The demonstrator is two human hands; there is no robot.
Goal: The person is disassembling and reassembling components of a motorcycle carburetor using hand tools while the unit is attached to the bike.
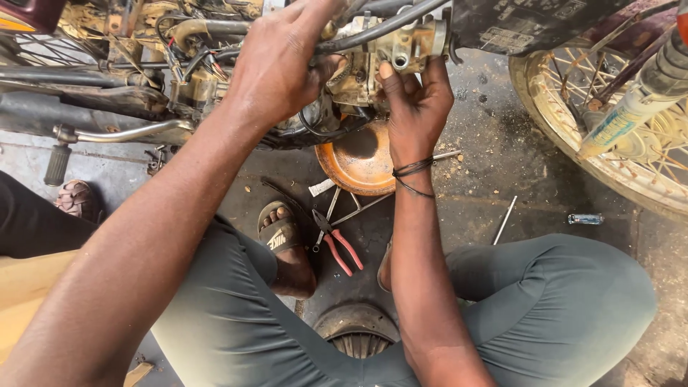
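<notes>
Grimy tan metal carburettor [390, 54] sits up in the motorcycle's frame, under a thick black hose [387, 25] and beside a tangle of dirty wires [193, 64]. Right hand [416, 100] cups it from below, thumb pressed to its face, fingers closed round the body. Left hand [283, 68] grips its other side from above, fingers curled tight. Directly beneath lies a round orange metal pan [358, 161] on the oily concrete floor [502, 150]. Red-handled pliers [337, 244] rest nearer the person's sandalled foot [281, 236], with a thin steel rod [504, 221] to the right. Gold spoked wheel [631, 143] stands at far right.
</notes>
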